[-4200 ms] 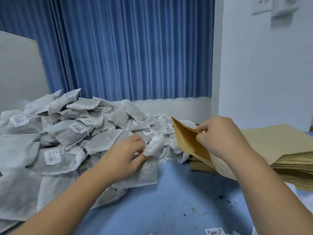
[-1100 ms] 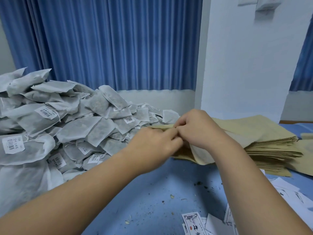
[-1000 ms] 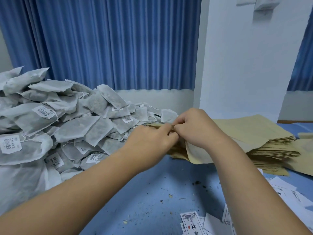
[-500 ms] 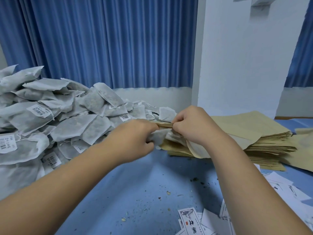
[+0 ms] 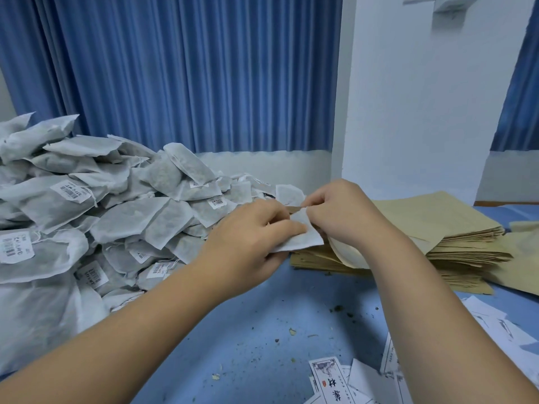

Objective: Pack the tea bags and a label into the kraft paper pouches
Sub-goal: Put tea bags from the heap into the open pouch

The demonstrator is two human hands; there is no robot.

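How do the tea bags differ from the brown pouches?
The tea bags are white, puffy, heaped in a tall jumble; the kraft pouches are tan, flat, stacked low and evenly. Many tea bags carry barcode stickers; the kraft pouches show none. Both sit on the blue table.

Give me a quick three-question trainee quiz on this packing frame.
1. True or false: the left hand grips a tea bag at the mouth of the pouch.
2. Where do the loose labels lie? A, on top of the bag pile; B, on the table close to the person; C, on the paper stack.
3. Which hand holds the pouch?

Key: 1 true. 2 B. 3 the right hand.
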